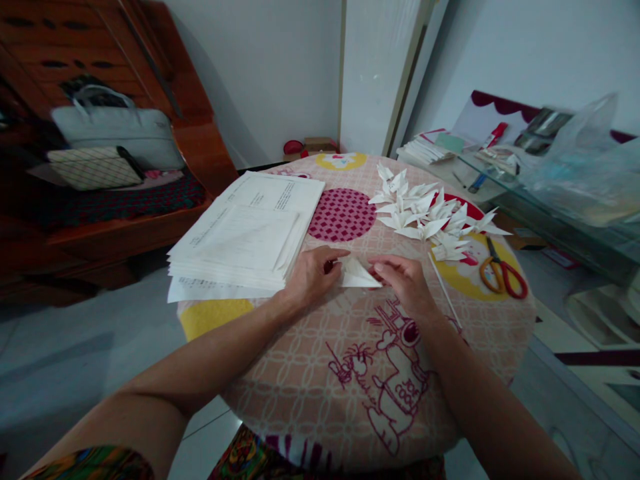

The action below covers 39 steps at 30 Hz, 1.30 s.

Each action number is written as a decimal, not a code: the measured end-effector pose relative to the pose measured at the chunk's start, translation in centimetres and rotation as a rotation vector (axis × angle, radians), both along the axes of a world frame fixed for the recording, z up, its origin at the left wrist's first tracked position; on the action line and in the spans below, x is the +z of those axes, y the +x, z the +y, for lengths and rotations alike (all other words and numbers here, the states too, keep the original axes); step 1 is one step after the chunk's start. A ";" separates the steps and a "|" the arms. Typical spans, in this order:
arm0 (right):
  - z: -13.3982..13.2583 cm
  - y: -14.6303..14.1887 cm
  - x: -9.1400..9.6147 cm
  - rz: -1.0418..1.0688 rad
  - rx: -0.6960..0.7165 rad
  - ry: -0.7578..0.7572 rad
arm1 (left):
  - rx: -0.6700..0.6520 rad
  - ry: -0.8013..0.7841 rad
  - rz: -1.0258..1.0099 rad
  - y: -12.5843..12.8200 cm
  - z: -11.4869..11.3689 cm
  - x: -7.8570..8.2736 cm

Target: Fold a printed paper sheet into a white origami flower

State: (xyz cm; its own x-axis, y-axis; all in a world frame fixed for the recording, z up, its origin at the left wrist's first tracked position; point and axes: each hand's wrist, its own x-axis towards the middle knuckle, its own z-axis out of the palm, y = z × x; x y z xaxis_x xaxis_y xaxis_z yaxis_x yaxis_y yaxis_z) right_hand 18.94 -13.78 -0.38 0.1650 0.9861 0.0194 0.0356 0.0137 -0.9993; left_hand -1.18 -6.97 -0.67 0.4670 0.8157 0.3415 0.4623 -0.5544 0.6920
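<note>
Many paper shapes (421, 230) look finished, right of the paper stack (225, 270), whose flat sheets (245, 237) seem unfolded; just beside it, the left hand (313, 275) and right hand (406, 283) grip one partly folded piece (357, 274).

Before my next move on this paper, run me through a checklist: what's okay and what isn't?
1. Left hand on the folded paper: ok, at its left end.
2. Right hand on it too: ok, at its right end.
3. Creases sharp and edges aligned: cannot tell, too small and partly covered.
4. Left arm clear of the paper stack: cannot tell, they overlap in view.
5. Folded white pieces apart from the hands: ok, farther back.
6. Scissors out of the way: ok, lying to the right.
</note>
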 end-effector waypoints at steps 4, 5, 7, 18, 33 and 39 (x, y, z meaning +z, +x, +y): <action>0.1 0.0 -0.6 -0.078 0.036 -0.029 | -0.054 0.144 0.091 0.1 -0.4 0.1; 0.1 0.0 -0.7 -0.078 0.048 -0.030 | -0.054 0.152 0.101 0.1 -0.5 0.0; 0.1 0.0 -0.9 -0.083 0.065 -0.019 | -0.051 0.160 0.111 0.1 -0.5 -0.1; 0.1 -0.5 -1.0 -0.225 0.057 0.048 | -0.088 0.164 0.128 0.3 -0.8 -0.4; 0.1 -0.7 -0.9 -0.311 0.081 0.101 | -0.113 0.182 0.103 0.5 -1.0 -0.7; 0.1 -0.4 -0.9 -0.433 0.087 0.158 | -0.119 0.187 0.114 0.5 -1.0 -0.7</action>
